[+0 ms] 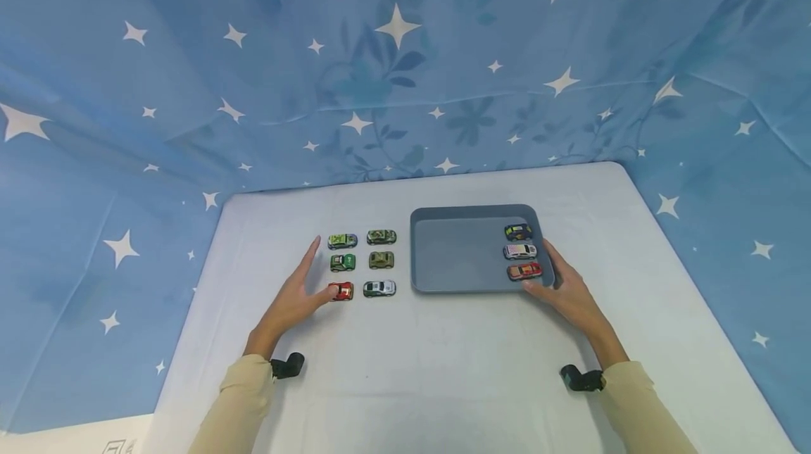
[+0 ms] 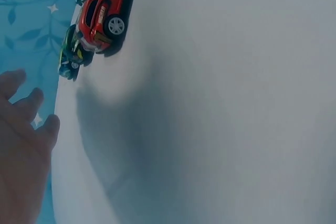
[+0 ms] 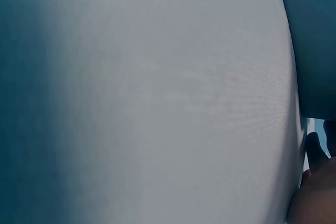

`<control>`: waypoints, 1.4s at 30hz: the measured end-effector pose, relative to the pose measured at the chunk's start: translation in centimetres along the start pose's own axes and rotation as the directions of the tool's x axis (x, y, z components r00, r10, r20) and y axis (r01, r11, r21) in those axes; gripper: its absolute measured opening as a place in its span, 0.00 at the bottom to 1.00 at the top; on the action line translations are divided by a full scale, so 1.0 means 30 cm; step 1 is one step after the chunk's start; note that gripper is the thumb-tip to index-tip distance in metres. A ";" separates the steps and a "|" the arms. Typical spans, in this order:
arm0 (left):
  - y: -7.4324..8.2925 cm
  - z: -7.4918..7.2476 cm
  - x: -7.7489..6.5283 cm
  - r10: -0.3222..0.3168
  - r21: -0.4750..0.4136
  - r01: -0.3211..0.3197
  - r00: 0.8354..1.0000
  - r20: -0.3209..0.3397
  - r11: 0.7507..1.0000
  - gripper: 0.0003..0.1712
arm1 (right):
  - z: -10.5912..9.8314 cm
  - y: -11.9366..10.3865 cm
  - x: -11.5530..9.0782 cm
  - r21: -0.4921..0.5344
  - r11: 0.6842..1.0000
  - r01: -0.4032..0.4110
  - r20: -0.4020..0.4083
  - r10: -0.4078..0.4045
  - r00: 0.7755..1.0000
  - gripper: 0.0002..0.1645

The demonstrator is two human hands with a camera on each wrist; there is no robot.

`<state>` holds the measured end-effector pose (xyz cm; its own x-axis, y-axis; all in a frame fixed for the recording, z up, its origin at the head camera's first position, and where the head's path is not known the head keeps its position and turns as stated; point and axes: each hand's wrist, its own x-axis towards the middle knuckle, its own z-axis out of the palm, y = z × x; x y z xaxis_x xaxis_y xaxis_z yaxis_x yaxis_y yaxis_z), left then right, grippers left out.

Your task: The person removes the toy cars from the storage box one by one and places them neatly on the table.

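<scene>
My left hand (image 1: 293, 303) spreads its thumb and fingers beside two columns of small toy cars. Its thumb overlaps a red toy car (image 1: 345, 291) in the head view; the left wrist view shows the fingers (image 2: 46, 132) apart from that car. Behind the red one are a green toy car (image 1: 343, 262) and a yellow-green one (image 1: 343, 241). At the front right corner of a grey tray (image 1: 456, 253) is my right hand (image 1: 573, 299), fingers along the outer side and thumb at the front rim. Near that thumb, inside the tray, lies a red-orange toy car (image 1: 524, 271).
A camouflage car (image 1: 381, 236), an olive car (image 1: 381, 260) and a silver-green car (image 1: 379, 288) form the column nearer the tray. Inside the tray's right side are also a white-pink car (image 1: 520, 251) and a dark purple car (image 1: 518, 231). Blue starry cloth (image 1: 355, 88) hangs behind the white table (image 1: 431, 369).
</scene>
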<state>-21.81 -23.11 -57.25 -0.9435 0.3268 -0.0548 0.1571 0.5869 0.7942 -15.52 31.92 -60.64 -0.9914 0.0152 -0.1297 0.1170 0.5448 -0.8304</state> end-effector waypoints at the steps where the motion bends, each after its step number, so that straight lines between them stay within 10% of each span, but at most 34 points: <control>1: 0.007 0.001 0.005 -0.003 -0.008 0.003 1.000 0.001 1.000 0.62 | -0.001 -0.002 0.002 0.000 1.000 0.003 0.000 -0.003 1.000 0.66; 42: 0.334 0.264 0.355 0.268 -0.141 -0.254 0.959 0.094 0.957 0.51 | 0.018 -0.024 -0.027 -0.046 0.999 0.000 -0.024 -0.001 1.000 0.65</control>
<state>-27.98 -7.89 -54.66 -0.8350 0.5404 0.1036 0.3489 0.3744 0.8591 -14.76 31.06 -60.24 -0.9927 0.0349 -0.1154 0.1140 0.5824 -0.8049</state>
